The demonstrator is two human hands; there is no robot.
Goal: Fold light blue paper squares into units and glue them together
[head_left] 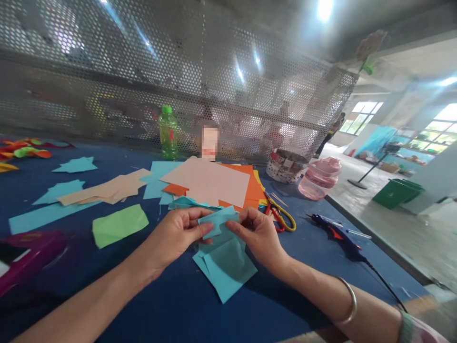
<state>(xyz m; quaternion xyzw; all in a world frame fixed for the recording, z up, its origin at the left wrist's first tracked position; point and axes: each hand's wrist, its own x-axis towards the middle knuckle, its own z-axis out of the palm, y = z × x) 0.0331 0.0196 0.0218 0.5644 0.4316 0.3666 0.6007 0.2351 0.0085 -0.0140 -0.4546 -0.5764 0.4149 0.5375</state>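
My left hand and my right hand both pinch a small piece of teal paper between thumb and fingers, holding it just above the blue table. Under my hands lies a larger folded teal sheet. My right wrist wears a silver bangle.
A stack of pink and orange paper lies beyond my hands, with red and yellow scissors and a blue glue gun to the right. A green sheet, beige and teal scraps, a green bottle, a woven basket and a pink jar stand around. A perforated metal screen backs the table.
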